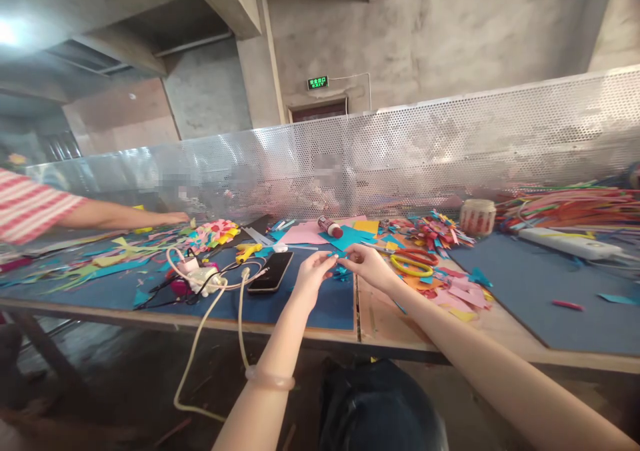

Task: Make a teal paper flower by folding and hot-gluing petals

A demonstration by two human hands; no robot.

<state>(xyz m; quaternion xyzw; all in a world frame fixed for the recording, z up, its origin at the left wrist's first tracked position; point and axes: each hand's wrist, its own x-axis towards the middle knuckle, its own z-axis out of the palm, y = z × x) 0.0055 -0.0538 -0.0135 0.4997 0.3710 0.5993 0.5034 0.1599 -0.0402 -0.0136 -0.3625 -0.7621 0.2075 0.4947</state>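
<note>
My left hand (311, 275) and my right hand (369, 264) meet over the blue mat (320, 304), both pinching a small blue paper piece (337, 256) between their fingertips. More blue paper scraps (342, 275) lie just beneath the hands. A pale bangle (270, 379) sits on my left wrist. Scissors with yellow and red handles (413, 261) rest on the table just right of my right hand. A black phone (271, 271) lies to the left of my left hand.
A glue stick (330, 227) and coloured paper sheets (350, 235) lie behind the hands. A multicoloured paper flower (216, 233) and a cable (220, 304) are at left. Another person's arm (115, 216) reaches in. A perforated metal screen (400, 151) backs the table. A jar (477, 216) and paper strips (575, 205) sit right.
</note>
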